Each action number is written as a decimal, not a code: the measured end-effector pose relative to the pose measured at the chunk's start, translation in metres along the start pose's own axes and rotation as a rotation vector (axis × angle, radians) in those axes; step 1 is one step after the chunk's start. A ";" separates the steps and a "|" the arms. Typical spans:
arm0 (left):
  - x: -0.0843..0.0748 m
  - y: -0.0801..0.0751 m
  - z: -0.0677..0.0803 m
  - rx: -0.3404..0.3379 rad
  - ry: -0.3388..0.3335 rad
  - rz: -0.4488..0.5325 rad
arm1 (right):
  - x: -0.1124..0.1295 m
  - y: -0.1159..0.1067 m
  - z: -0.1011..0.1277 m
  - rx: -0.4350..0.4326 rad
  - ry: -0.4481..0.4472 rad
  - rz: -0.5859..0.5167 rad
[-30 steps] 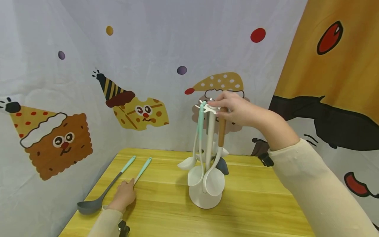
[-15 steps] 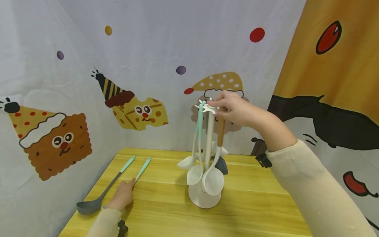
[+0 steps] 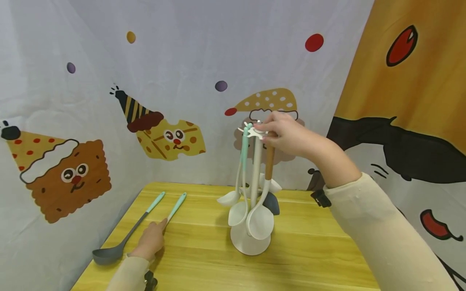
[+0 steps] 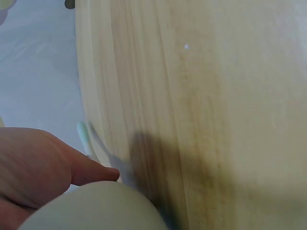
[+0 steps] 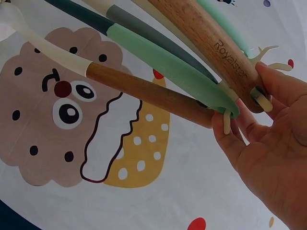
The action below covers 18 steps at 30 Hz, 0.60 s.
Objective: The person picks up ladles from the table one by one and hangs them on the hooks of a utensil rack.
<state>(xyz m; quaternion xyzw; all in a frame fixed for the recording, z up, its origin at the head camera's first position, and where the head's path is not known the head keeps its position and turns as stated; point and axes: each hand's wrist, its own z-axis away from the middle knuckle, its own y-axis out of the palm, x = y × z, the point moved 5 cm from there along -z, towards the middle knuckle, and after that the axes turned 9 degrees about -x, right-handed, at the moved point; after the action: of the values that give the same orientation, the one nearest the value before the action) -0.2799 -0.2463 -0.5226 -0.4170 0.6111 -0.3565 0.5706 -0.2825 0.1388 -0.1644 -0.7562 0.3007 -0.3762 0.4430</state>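
In the head view, my left hand (image 3: 151, 239) holds a utensil with a mint handle (image 3: 177, 207) low over the left of the table. Its head is hidden there; a pale rounded shape (image 4: 96, 208) fills the bottom of the left wrist view beside the fingers. My right hand (image 3: 289, 131) grips the hooked top of a white utensil stand (image 3: 251, 244) with thumb and fingers. From its hooks hang several utensils, among them a white ladle with a wooden handle (image 3: 269, 161), a mint-handled one (image 3: 238, 214) and a dark-headed one (image 3: 272, 203). The wooden handles (image 5: 216, 48) hang beside the fingers.
A grey ladle (image 3: 109, 254) with a mint handle lies along the table's left edge, left of my left hand. Printed cloth (image 3: 174, 60) hangs behind and left of the wooden table (image 3: 313, 250).
The view has shifted slightly. Both hands keep their holds, and the stand and the grey ladle stay where they were.
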 end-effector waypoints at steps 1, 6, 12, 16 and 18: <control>-0.001 0.000 0.000 -0.007 0.005 -0.002 | 0.000 0.000 0.000 -0.001 -0.002 0.002; -0.006 0.000 -0.002 -0.021 0.007 0.032 | 0.000 0.000 0.001 -0.004 -0.005 0.005; -0.014 -0.002 -0.003 -0.051 0.032 0.063 | 0.001 0.000 0.000 -0.002 0.003 0.006; -0.021 -0.006 -0.003 -0.086 0.066 0.065 | 0.001 0.000 0.000 0.000 0.006 0.015; -0.024 -0.008 -0.003 -0.098 0.074 0.073 | 0.002 0.000 0.000 -0.002 0.011 0.015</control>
<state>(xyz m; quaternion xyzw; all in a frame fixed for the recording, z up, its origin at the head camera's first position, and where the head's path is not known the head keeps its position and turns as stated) -0.2823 -0.2271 -0.5055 -0.4084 0.6633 -0.3202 0.5392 -0.2816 0.1372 -0.1641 -0.7523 0.3090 -0.3767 0.4434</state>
